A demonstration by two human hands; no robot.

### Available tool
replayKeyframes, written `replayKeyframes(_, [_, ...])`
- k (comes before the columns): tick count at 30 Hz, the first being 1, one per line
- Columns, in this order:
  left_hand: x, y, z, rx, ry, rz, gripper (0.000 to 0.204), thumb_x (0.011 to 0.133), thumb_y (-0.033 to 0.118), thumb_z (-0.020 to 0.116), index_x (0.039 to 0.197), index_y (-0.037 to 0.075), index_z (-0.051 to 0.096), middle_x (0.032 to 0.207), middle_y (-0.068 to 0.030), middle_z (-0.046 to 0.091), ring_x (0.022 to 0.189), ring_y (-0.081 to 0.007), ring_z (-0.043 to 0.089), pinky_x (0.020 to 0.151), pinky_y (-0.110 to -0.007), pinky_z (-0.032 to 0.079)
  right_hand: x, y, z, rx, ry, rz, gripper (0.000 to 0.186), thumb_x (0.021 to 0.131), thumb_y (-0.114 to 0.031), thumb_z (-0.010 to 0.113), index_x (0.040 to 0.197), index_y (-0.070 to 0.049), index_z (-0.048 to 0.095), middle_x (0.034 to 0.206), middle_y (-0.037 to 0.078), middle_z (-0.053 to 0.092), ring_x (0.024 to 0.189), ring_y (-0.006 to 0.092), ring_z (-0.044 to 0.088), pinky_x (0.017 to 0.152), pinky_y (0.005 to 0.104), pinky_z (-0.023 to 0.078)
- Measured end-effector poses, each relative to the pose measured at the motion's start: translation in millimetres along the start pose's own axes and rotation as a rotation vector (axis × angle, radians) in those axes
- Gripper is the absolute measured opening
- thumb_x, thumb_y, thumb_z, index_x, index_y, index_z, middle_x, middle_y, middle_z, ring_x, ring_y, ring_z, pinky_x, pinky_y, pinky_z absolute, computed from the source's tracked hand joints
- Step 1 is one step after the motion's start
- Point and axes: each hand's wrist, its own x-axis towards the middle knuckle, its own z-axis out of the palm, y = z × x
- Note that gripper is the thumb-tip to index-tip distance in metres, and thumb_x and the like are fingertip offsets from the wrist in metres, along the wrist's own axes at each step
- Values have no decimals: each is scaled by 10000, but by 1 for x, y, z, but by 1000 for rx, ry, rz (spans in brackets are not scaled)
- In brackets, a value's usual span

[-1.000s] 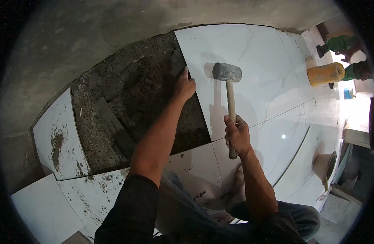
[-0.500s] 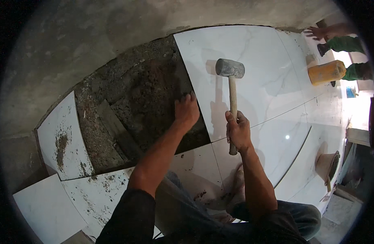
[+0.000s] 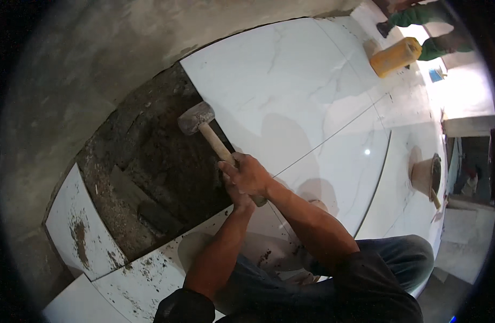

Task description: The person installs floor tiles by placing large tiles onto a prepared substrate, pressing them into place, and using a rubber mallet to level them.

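My right hand (image 3: 251, 175) is wrapped round the wooden handle of a mallet (image 3: 197, 117). The dark, worn head hangs over the left edge of a large white marbled tile (image 3: 274, 70), beside an untiled patch of grey mortar (image 3: 156, 134). Below the right hand, at the tile's lower-left corner, is my left hand (image 3: 240, 196); its fingers are mostly hidden behind the right hand and the handle.
A grey wall (image 3: 97, 59) borders the far side. Mortar-smeared white tiles (image 3: 80, 226) lie at left. To the right are a bucket (image 3: 423, 175) and a yellow container (image 3: 395, 56), near a person in green trousers (image 3: 419, 15).
The mallet has swung left and down, from over the tile to its edge beside the mortar. My left hand has moved back along that edge, under my right. The view has shifted.
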Motion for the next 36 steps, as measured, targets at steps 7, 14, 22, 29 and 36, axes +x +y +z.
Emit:
replayKeyframes(7, [-16, -9, 1, -155, -67, -52, 569, 961, 155, 468, 1455, 7, 227, 1379, -213, 393, 1256, -337, 402, 1078, -473, 318, -8, -8, 30, -39, 5, 52, 469, 935, -469, 538, 937, -5, 605, 800, 203, 655, 801, 354, 667, 726, 469, 498])
replayKeyframes(14, [-20, 1, -9, -215, -75, -69, 594, 980, 157, 468, 1471, 9, 169, 1429, -217, 335, 1327, -341, 331, 1127, -477, 273, -16, 4, 56, -187, 157, 96, 476, 917, -516, 523, 1003, -57, 612, 978, 222, 647, 1061, 420, 581, 872, 612, 406])
replayKeyframes(22, [-28, 7, -6, -244, -92, -77, 627, 1002, 159, 467, 1490, 11, 102, 1486, -223, 270, 1408, -346, 250, 1184, -482, 222, -41, -27, 29, -269, 52, -3, 397, 928, -406, 534, 982, -19, 601, 866, 215, 644, 814, 388, 655, 714, 531, 474])
replayKeyframes(29, [-26, 26, -1, -410, -129, -194, 595, 975, 14, 392, 1483, -27, 85, 1525, -242, 199, 1441, -351, 191, 1205, -447, 187, -3, 8, 99, -217, 194, -113, 400, 939, -361, 534, 906, 36, 566, 730, 249, 634, 748, 435, 651, 640, 528, 486])
replayKeyframes(36, [-26, 38, -5, -357, -109, -173, 603, 938, -46, 350, 1483, -34, 92, 1527, -253, 215, 1453, -330, 175, 1199, -424, 201, -20, 7, 77, -67, 182, -241, 327, 937, -271, 558, 960, 47, 481, 718, 259, 622, 736, 456, 636, 612, 514, 494])
